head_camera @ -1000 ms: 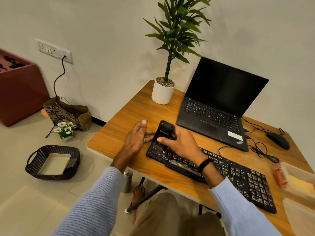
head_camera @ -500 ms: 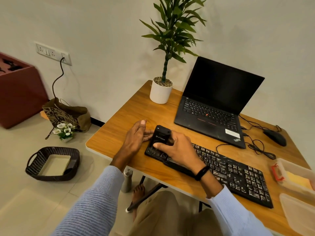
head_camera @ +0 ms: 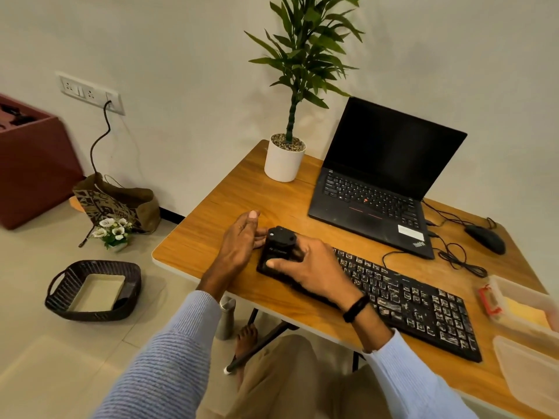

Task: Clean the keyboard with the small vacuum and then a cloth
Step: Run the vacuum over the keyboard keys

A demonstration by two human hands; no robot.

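A black keyboard (head_camera: pixel 405 300) with dusty, smeared keys lies across the front of the wooden desk (head_camera: pixel 211 225). A small black vacuum (head_camera: pixel 279 243) stands upright on the keyboard's left end. My right hand (head_camera: pixel 314 270) is wrapped around the vacuum, thumb on its front. My left hand (head_camera: pixel 240 240) rests flat on the desk against the keyboard's left edge, its fingers touching the vacuum's side. No cloth shows clearly.
An open black laptop (head_camera: pixel 381 176) and a potted plant (head_camera: pixel 287 158) stand behind the keyboard. A mouse (head_camera: pixel 485 238) with tangled cable lies at the right. Clear plastic containers (head_camera: pixel 526 316) sit at the right edge. A wicker basket (head_camera: pixel 93 290) and a bag (head_camera: pixel 118 204) are on the floor.
My right hand has drawn the vacuum toward me along the keyboard's left end. My left hand has stayed by the keyboard's edge.
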